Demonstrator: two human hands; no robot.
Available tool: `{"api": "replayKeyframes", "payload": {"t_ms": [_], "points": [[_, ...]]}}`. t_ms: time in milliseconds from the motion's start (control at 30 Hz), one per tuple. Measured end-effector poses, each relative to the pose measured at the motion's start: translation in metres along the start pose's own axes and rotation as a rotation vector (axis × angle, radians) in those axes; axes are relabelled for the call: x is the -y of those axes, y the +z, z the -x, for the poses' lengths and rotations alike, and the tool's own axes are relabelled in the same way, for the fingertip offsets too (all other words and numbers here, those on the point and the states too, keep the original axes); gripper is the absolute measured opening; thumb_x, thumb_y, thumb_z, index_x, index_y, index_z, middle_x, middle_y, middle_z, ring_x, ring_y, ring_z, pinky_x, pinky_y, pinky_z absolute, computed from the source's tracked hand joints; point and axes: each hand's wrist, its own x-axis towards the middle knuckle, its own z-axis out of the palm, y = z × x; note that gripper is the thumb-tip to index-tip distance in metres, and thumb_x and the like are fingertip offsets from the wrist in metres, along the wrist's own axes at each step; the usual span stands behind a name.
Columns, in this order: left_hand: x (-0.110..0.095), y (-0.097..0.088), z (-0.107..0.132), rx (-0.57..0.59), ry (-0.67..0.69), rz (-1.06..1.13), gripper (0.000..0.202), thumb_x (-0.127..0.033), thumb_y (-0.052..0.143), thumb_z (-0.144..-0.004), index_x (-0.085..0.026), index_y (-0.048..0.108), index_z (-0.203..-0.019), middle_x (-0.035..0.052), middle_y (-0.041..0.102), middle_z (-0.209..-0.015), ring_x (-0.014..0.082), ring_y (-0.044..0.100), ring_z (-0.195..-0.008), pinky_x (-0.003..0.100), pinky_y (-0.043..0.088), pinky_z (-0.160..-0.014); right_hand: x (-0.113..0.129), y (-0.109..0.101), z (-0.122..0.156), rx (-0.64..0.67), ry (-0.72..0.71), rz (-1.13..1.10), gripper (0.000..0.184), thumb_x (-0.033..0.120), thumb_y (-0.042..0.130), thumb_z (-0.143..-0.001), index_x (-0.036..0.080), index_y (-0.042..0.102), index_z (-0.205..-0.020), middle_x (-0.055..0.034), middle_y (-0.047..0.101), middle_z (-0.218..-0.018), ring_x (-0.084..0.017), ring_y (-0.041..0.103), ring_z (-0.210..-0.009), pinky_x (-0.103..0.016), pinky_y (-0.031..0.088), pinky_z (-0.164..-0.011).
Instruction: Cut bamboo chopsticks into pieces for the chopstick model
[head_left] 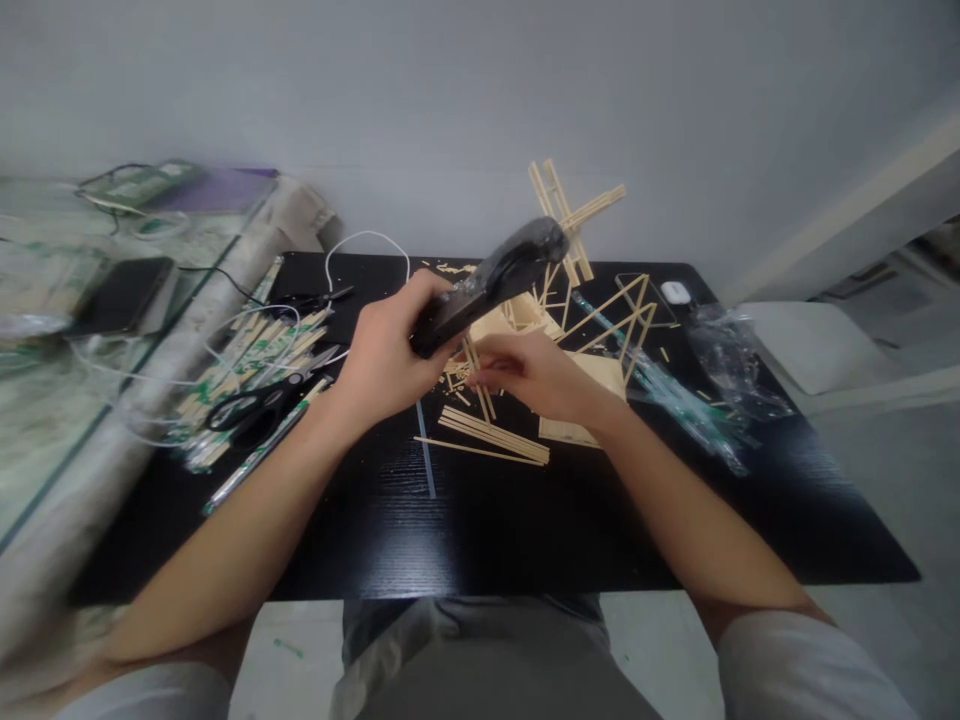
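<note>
My left hand (401, 350) is wrapped round a black glue gun (491, 285), held above the table with its handle slanting up to the right. Close beside it, my right hand (536, 370) pinches thin wooden sticks (480, 380) standing roughly upright below the gun. A translucent glue stick (426, 450) shows under my left hand; whether it lies on the table or joins the gun, I cannot tell. Loose wooden sticks (495, 435) lie in front of both hands. Behind them rises a framework of joined sticks (574, 220), partly hidden by the gun.
On the black table (525, 530), scissors (259, 400) and wrapped sticks (262, 350) lie at left. Clear plastic wrappers (682, 400) and a small white case (675, 292) are at right. A white cable (367, 235) loops behind my left hand. A wall stands at the back.
</note>
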Motion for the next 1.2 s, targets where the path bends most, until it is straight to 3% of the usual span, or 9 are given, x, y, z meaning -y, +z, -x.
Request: {"api": "replayKeyframes", "payload": {"t_ms": [267, 367, 533, 767, 1033, 1200], "points": [[0.006, 0.018, 0.003, -0.043, 0.089, 0.044, 0.028, -0.018, 0.065, -0.084, -0.022, 0.064, -0.111, 0.0040, 0.074, -0.108, 0.0185, 0.067, -0.092, 0.031, 0.051, -0.084, -0.018, 0.009, 0.007, -0.170, -0.060, 0.128, 0.013, 0.033, 0.062, -0.101, 0.021, 0.064, -0.099, -0.0047, 0.075, -0.094, -0.019, 0.069, -0.086, -0.032, 0.054, -0.078], [0.005, 0.022, 0.004, -0.011, 0.106, 0.103, 0.026, -0.014, 0.063, -0.084, -0.022, 0.066, -0.109, 0.0031, 0.075, -0.105, 0.0176, 0.067, -0.090, 0.031, 0.052, -0.084, -0.024, 0.016, 0.011, -0.172, -0.029, 0.107, 0.013, 0.034, 0.057, -0.104, 0.022, 0.061, -0.103, -0.0055, 0.077, -0.097, -0.021, 0.072, -0.090, -0.035, 0.055, -0.085], [0.000, 0.026, 0.005, 0.028, 0.014, 0.213, 0.020, -0.017, 0.063, -0.086, -0.023, 0.067, -0.105, 0.0013, 0.074, -0.096, 0.0174, 0.068, -0.086, 0.031, 0.054, -0.082, -0.035, 0.023, 0.019, -0.147, -0.018, 0.023, 0.011, 0.032, 0.055, -0.106, 0.023, 0.059, -0.110, -0.0092, 0.080, -0.111, -0.023, 0.076, -0.106, -0.039, 0.056, -0.096], [-0.002, 0.030, 0.008, 0.009, -0.021, 0.271, 0.019, -0.021, 0.067, -0.087, -0.021, 0.070, -0.106, 0.0015, 0.075, -0.096, 0.0163, 0.068, -0.085, 0.030, 0.054, -0.080, -0.051, 0.031, 0.023, -0.213, 0.015, 0.129, 0.017, 0.034, 0.064, -0.102, 0.019, 0.072, -0.101, -0.0044, 0.080, -0.091, -0.020, 0.073, -0.082, -0.031, 0.054, -0.079], [0.001, 0.037, 0.009, 0.004, -0.112, 0.334, 0.017, -0.023, 0.077, -0.083, -0.021, 0.071, -0.098, -0.0016, 0.072, -0.089, 0.0141, 0.066, -0.081, 0.027, 0.052, -0.077, -0.068, 0.041, 0.024, -0.283, -0.123, 0.114, 0.015, 0.027, 0.065, -0.102, 0.020, 0.073, -0.093, -0.0012, 0.078, -0.082, -0.017, 0.071, -0.074, -0.026, 0.051, -0.074], [0.000, 0.039, 0.007, -0.013, -0.187, 0.472, 0.021, -0.021, 0.084, -0.076, -0.019, 0.072, -0.093, -0.0010, 0.073, -0.085, 0.0136, 0.067, -0.077, 0.026, 0.054, -0.074, -0.069, 0.041, 0.025, -0.291, -0.125, 0.115, 0.018, 0.028, 0.065, -0.102, 0.019, 0.072, -0.088, -0.0023, 0.077, -0.082, -0.018, 0.071, -0.075, -0.027, 0.051, -0.074]]}}
